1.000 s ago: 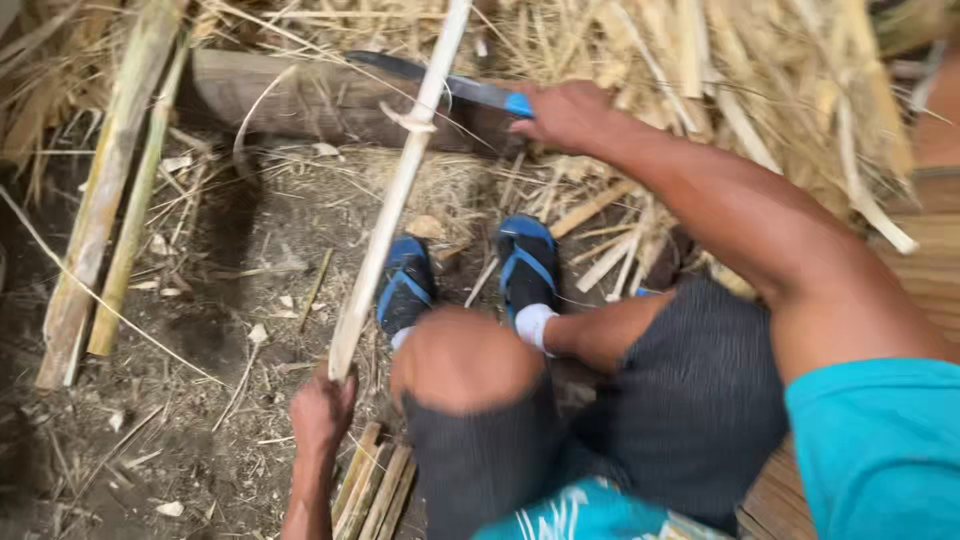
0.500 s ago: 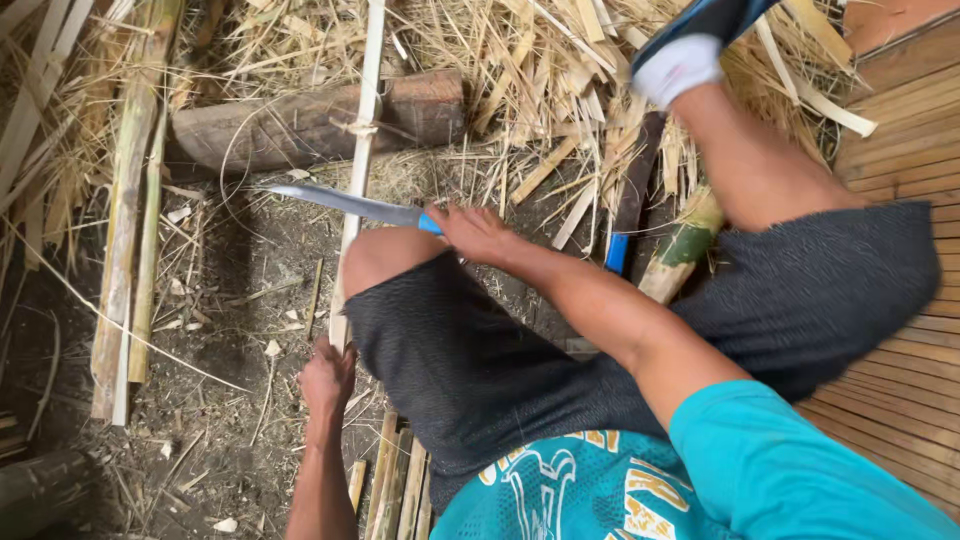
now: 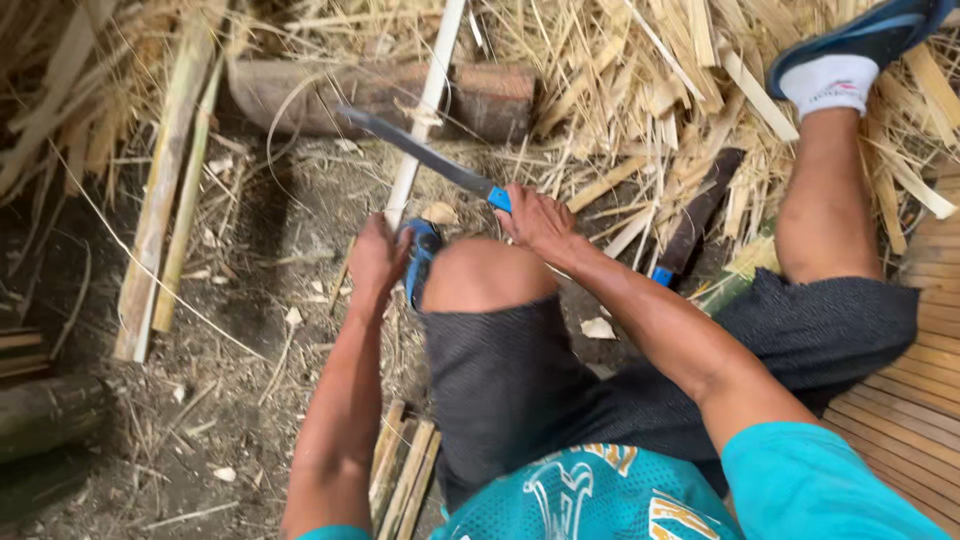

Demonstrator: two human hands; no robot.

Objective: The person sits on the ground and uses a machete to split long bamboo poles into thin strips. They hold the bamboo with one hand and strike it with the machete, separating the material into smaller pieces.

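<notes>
The long pale bamboo strip (image 3: 425, 115) runs from the top of the view down toward the person's raised knee, resting across a weathered brown log (image 3: 380, 95) that lies on the dirt. The left hand (image 3: 378, 262) is closed around the strip's near end, fingers wrapped tight, just beside the blue sandal (image 3: 422, 262). The right hand (image 3: 535, 222) is clenched on the blue grip of a long dark-bladed knife (image 3: 420, 152), whose blade slants up and left to meet the strip right over the log.

To do this shaving cut well, the blade probably wants a shallow angle to the strip, so it peels a thin curl rather than biting in. The log looks like the right support: keeping the contact point over it should stop the strip from flexing. The edge is best pushed away from the body, since the left hand and the knee sit close behind the blade. A firm, steady left grip likely matters most.

Around this lie heaps of straw-coloured bamboo shavings and splints (image 3: 650, 90), a second dark knife with a blue handle end (image 3: 690, 225) on the shavings, thick split bamboo lengths (image 3: 165, 190) at left, and wooden slats (image 3: 915, 400) at right.
</notes>
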